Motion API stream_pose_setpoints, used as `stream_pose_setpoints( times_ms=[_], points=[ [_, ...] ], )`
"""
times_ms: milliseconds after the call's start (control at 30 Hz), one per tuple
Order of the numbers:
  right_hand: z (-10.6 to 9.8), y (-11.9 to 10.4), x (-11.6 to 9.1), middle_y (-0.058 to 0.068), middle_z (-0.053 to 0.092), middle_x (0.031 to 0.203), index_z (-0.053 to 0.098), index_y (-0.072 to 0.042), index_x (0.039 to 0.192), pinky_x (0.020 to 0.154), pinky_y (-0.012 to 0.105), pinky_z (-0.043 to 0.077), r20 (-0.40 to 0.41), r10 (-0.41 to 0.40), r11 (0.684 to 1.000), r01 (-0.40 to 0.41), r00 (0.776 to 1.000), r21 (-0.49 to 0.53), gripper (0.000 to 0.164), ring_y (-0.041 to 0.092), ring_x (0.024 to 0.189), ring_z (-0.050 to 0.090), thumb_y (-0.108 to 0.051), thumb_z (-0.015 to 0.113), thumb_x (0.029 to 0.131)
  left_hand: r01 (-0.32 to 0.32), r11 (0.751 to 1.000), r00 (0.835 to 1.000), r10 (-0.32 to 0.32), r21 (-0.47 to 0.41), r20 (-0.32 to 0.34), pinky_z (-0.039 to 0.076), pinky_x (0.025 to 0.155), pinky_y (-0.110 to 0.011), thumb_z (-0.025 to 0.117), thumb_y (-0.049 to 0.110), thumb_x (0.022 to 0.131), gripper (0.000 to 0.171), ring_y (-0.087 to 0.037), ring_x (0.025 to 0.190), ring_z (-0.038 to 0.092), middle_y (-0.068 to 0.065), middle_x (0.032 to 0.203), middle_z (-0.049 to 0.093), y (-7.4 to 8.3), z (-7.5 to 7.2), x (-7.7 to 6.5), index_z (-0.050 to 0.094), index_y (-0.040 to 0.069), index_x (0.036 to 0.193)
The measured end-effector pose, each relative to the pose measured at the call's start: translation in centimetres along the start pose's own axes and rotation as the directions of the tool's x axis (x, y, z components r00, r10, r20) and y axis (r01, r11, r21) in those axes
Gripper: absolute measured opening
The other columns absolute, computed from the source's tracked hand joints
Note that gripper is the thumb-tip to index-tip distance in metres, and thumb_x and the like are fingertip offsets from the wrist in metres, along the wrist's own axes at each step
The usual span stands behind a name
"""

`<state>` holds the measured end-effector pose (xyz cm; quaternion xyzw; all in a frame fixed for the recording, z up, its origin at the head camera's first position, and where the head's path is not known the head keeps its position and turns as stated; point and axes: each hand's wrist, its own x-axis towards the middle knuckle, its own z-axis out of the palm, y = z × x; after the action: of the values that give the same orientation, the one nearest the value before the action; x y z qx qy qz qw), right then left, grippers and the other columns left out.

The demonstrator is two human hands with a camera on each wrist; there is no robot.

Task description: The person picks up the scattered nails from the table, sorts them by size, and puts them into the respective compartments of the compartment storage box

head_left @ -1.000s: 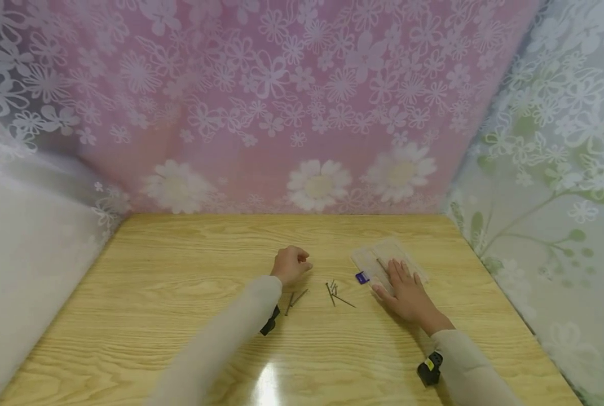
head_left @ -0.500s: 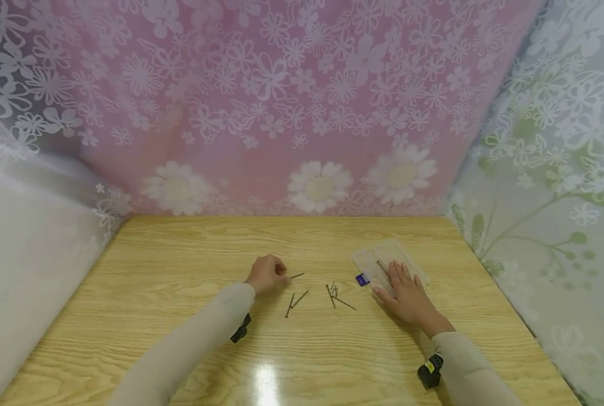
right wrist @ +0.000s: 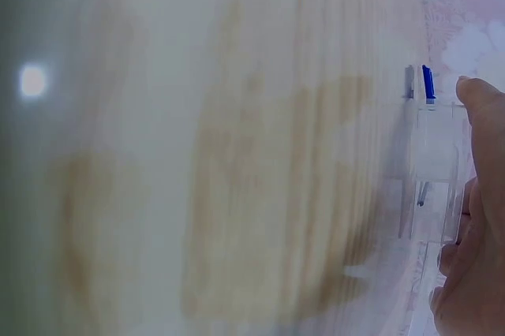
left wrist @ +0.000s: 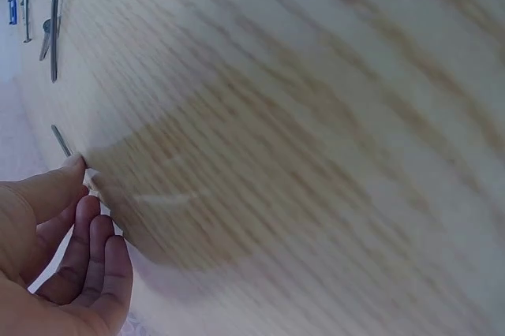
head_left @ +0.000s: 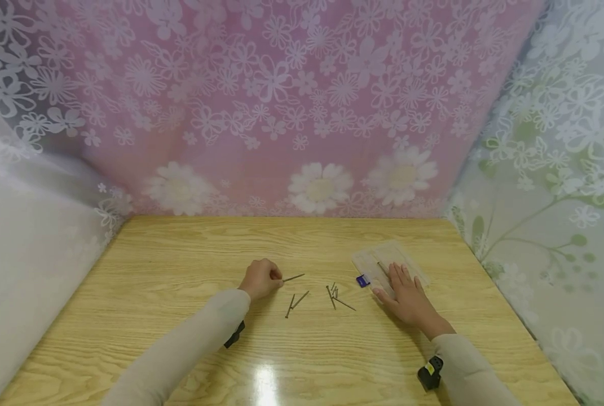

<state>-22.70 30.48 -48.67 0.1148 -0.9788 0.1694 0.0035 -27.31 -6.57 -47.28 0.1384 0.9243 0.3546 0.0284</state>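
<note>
My left hand (head_left: 262,278) pinches a nail (head_left: 294,277) between thumb and fingertips, close over the table. The nail's free end points right; in the left wrist view its shaft (left wrist: 60,140) sticks out past the thumb. Two more nails (head_left: 299,300) lie just to the right of that hand. My right hand (head_left: 407,296) rests with straight fingers on a clear plastic box (head_left: 367,260) that has a blue latch (head_left: 363,281). Inside the box a nail (right wrist: 423,193) shows through the wall, partly covered by the fingers in the head view.
A small pile of several nails and shorter screws or nails (head_left: 334,293) lies between the hands. The wood-grain table (head_left: 180,254) meets a pink floral curtain (head_left: 261,141) at the back. Pale cloth stands at the left and right sides.
My left hand has moved left, away from the two loose nails, and a nail now shows in its fingertips. The right hand has stayed on the box.
</note>
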Motion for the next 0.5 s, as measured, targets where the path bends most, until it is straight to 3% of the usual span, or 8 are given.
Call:
stream_pose_setpoints(
  times_ms=[500],
  points=[
    [-0.33,-0.30,-0.18,0.030,0.012,0.155,0.013,0.008,0.150,0.109,0.066,0.005,0.006,0.006,1.000,-0.006,1.000,0.004,0.087,0.047,0.142,0.008,-0.054,0.044,0.097,-0.011,1.000,1.000,0.011,0.027,-0.023,0.049,0.062,-0.028,0.074,0.007,0.083,0.004,-0.013,0.068,0.058,-0.001,0.076,0.067,-0.05,0.36,0.01,0.074,0.005,0.079]
  ],
)
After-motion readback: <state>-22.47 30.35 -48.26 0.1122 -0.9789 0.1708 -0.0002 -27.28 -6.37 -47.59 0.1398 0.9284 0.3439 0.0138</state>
